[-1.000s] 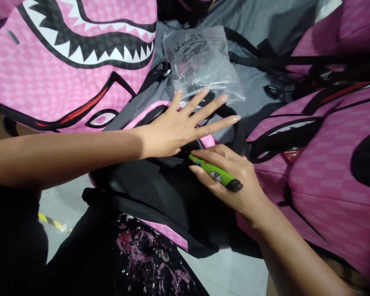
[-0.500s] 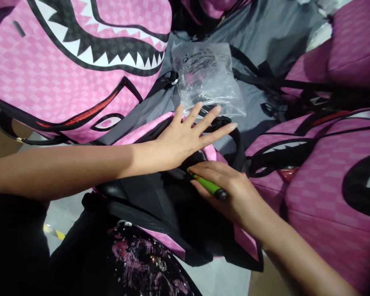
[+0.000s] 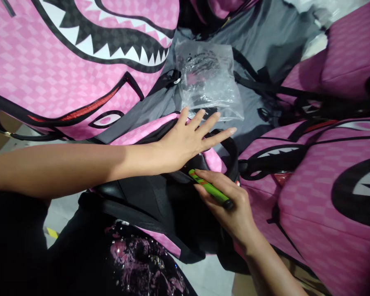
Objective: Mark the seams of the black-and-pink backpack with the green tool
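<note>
No brand name or readable writing is showing anywhere; the green lighter [image 3: 211,188] is carrying a small red and yellow label near its front end, but the print is too fine to make out, and the black marks on the clear plastic bag [image 3: 208,80] are blurring into creases.

The left hand [image 3: 188,137] is reaching in from the left on a long, nearly level forearm, palm down, fingers spread wide and flat, pressing on the top edge of the pink backpack [image 3: 160,172] lying in front of the person; it is gripping nothing. Its fingertips are pointing toward the plastic bag, which is lying just beyond them on the grey cloth [image 3: 265,37].

The right hand [image 3: 231,203] is coming up from the lower right, fingers curled loosely around the lighter, holding it slantwise with the black end toward the wrist and the front end aimed at the backpack's black inner panel, right under the heel of the left hand. The two hands are sitting just beside each other.

More pink backpacks printed with shark-tooth grins are crowding round: a large one [image 3: 74,57] at upper left, others [image 3: 327,172] at right.
</note>
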The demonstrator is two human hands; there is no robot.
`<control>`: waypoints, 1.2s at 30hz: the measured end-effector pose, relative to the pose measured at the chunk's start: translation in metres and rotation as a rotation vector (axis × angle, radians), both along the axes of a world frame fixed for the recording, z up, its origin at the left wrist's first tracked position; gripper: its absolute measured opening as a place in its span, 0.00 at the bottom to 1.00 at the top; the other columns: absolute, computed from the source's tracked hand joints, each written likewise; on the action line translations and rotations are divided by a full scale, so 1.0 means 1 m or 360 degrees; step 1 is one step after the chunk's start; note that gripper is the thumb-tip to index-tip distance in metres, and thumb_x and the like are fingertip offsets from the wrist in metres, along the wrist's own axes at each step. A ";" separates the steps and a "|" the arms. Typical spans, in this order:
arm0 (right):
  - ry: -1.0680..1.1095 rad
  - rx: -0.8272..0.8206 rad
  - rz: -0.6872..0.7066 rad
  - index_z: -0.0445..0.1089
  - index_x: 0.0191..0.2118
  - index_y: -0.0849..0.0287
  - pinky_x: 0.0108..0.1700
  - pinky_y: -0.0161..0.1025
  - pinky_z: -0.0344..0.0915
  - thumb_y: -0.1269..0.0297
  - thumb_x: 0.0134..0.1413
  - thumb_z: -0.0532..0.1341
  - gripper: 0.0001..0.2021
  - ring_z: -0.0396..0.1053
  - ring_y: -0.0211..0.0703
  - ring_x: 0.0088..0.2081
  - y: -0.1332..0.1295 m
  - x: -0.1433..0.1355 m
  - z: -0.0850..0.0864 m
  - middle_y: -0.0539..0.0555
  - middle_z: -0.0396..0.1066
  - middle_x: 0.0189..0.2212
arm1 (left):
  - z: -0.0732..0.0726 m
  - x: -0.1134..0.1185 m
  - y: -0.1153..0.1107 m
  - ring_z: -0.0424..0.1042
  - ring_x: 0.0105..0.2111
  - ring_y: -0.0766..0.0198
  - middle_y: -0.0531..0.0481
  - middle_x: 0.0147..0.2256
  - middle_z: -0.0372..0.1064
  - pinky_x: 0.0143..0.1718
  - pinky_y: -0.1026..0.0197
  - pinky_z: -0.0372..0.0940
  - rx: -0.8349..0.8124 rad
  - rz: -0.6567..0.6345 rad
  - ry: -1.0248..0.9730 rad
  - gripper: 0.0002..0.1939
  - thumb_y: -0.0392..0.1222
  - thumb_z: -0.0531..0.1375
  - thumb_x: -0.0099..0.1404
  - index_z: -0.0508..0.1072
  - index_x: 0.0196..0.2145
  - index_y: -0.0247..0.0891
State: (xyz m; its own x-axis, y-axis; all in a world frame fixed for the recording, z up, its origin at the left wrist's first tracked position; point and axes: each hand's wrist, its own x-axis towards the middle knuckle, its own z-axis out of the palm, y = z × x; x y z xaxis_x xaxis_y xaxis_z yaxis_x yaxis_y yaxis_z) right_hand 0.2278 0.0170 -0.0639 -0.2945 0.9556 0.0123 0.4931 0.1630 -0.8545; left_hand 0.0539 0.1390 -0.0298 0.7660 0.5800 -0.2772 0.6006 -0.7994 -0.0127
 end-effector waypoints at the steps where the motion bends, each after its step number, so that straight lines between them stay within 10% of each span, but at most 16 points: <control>1: 0.0012 -0.0052 -0.0019 0.71 0.53 0.53 0.51 0.47 0.72 0.65 0.61 0.63 0.14 0.74 0.47 0.48 0.001 0.000 0.000 0.55 0.76 0.48 | -0.001 0.000 0.000 0.43 0.69 0.34 0.36 0.71 0.36 0.63 0.30 0.46 0.0001 0.0010 0.0001 0.53 0.41 0.63 0.59 0.35 0.72 0.41; 15: -0.0253 0.0185 0.0238 0.72 0.50 0.53 0.47 0.50 0.68 0.69 0.60 0.63 0.13 0.74 0.49 0.46 0.019 -0.006 0.015 0.54 0.77 0.47 | 0.001 0.001 -0.007 0.56 0.59 0.38 0.36 0.65 0.52 0.63 0.35 0.46 0.0013 0.0158 -0.0011 0.49 0.46 0.60 0.61 0.38 0.72 0.39; 36: -0.0264 0.0164 -0.0450 0.76 0.44 0.56 0.44 0.49 0.64 0.65 0.59 0.64 0.08 0.73 0.49 0.39 -0.041 -0.016 0.012 0.53 0.79 0.38 | 0.005 0.038 -0.046 0.59 0.52 0.45 0.40 0.50 0.63 0.57 0.40 0.52 0.0089 0.0115 -0.0026 0.42 0.41 0.59 0.63 0.47 0.70 0.41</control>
State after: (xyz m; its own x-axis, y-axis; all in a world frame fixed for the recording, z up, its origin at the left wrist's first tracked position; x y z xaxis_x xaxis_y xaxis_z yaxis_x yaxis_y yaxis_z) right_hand 0.2123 -0.0242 -0.0520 -0.0241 0.9959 0.0869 0.6618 0.0810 -0.7453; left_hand 0.0922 0.0928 -0.0250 0.7258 0.6481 -0.2307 0.6573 -0.7522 -0.0455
